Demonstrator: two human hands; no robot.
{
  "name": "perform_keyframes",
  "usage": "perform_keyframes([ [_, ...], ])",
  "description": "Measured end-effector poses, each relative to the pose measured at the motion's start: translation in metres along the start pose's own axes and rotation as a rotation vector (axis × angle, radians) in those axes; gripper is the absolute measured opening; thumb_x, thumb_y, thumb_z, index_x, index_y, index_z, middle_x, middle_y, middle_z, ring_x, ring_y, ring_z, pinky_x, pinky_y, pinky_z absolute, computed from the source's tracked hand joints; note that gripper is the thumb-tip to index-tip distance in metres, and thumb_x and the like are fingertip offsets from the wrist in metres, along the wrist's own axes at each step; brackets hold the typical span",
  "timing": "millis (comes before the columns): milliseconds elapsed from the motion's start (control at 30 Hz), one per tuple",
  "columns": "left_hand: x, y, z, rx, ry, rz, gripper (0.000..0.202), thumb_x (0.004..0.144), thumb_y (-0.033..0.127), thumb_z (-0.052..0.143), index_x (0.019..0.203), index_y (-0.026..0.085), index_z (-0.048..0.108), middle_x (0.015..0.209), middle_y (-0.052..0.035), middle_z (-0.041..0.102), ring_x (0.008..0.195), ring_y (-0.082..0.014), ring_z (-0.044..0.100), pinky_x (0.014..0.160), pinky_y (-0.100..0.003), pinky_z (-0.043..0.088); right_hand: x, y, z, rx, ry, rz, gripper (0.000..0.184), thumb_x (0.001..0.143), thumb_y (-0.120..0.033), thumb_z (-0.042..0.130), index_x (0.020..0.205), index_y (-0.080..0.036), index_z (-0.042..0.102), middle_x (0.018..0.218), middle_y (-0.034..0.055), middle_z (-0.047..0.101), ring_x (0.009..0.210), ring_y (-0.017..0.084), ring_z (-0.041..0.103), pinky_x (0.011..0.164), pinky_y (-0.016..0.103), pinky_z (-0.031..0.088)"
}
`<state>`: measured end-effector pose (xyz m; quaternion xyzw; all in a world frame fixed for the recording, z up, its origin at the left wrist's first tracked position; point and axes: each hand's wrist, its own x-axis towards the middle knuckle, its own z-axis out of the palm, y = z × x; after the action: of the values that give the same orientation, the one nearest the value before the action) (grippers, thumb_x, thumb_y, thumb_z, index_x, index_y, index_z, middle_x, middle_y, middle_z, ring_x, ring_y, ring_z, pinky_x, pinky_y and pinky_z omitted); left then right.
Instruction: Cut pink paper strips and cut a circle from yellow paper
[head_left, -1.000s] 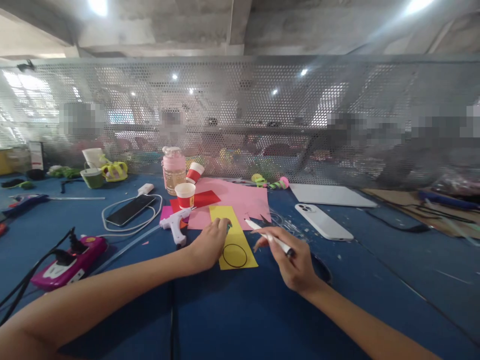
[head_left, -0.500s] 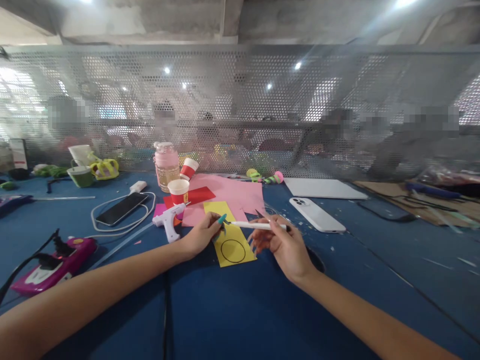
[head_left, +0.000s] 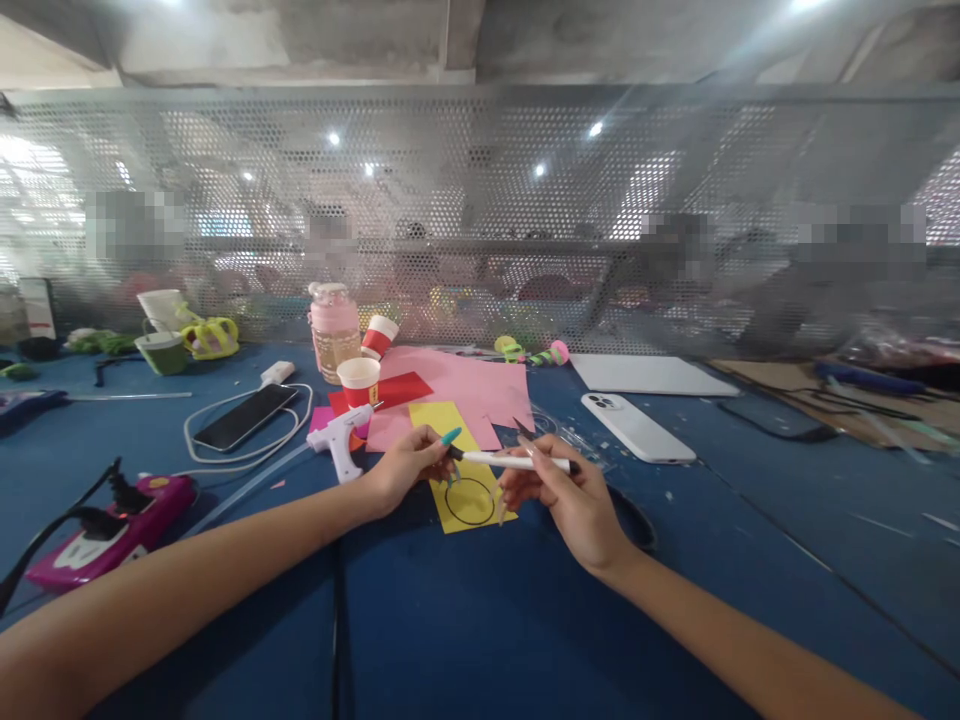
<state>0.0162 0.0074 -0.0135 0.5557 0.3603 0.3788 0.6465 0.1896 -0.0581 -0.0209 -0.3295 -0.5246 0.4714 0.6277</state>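
Note:
A white marker (head_left: 517, 461) lies nearly level across my view, in the closed fingers of my right hand (head_left: 566, 490). My left hand (head_left: 412, 465) pinches its dark cap (head_left: 455, 453) at the marker's left end. A teal nail shows on the left thumb. Below the marker is a yellow paper strip (head_left: 450, 515) with a black circle drawn on it. A dark pointed blade (head_left: 523, 429) and a black loop (head_left: 637, 520) show around my right hand; they look like scissors, mostly hidden behind it.
Pink paper (head_left: 480, 385), a red-and-white paper cup (head_left: 358, 380), a glue gun (head_left: 343, 445) and a pink bottle (head_left: 334, 335) stand or lie ahead. Left are a black phone (head_left: 246, 418) and a magenta power strip (head_left: 112, 535). A white phone (head_left: 637, 430) lies right.
The left hand's fingers and the marker's left end have dipped slightly. The dark cap now shows more clearly against the marker. Both hands keep their holds.

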Motion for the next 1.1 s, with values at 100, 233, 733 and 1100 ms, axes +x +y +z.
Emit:
perform_keyframes([
  [100,-0.002,-0.001,0.001,0.096,-0.094,0.060,0.048,0.055,0.057,0.066,0.064,0.016,0.041,0.051,0.0043,0.054,0.045,-0.0058,0.046,0.048,-0.021,0.033,0.000,-0.003,0.001,-0.055,0.000,-0.024,0.026,0.078,-0.043,0.055,0.077,-0.017,0.057,0.061,0.0020,0.063,0.051,0.015,0.060,0.049,0.029,0.052],
  [233,-0.003,-0.004,0.001,0.253,-0.148,0.135,0.048,0.068,0.065,0.046,0.063,0.018,0.038,0.044,0.0071,0.045,0.038,-0.0051,0.034,0.041,-0.022,0.026,0.000,-0.009,0.000,-0.295,-0.020,-0.043,0.024,0.077,-0.041,0.056,0.075,-0.017,0.056,0.058,0.0011,0.061,0.045,0.013,0.058,0.044,0.025,0.049],
  [733,-0.014,0.004,0.001,0.436,-0.271,0.191,0.045,0.074,0.065,0.030,0.066,0.020,0.033,0.043,0.0084,0.033,0.038,-0.0060,0.023,0.040,-0.023,0.018,-0.012,-0.012,-0.008,-0.699,-0.274,-0.236,0.023,0.087,-0.032,0.041,0.091,-0.016,0.057,0.041,-0.0059,0.050,0.032,0.009,0.050,0.037,0.018,0.039],
  [1100,-0.024,-0.001,0.001,0.493,-0.242,0.308,0.041,0.081,0.059,0.028,0.068,0.020,0.033,0.048,0.0087,0.033,0.039,-0.0051,0.024,0.039,-0.021,0.021,-0.022,-0.013,-0.003,-0.612,-0.260,-0.251,0.022,0.086,-0.034,0.042,0.092,-0.018,0.057,0.043,-0.0033,0.056,0.032,0.010,0.050,0.034,0.019,0.041],
])
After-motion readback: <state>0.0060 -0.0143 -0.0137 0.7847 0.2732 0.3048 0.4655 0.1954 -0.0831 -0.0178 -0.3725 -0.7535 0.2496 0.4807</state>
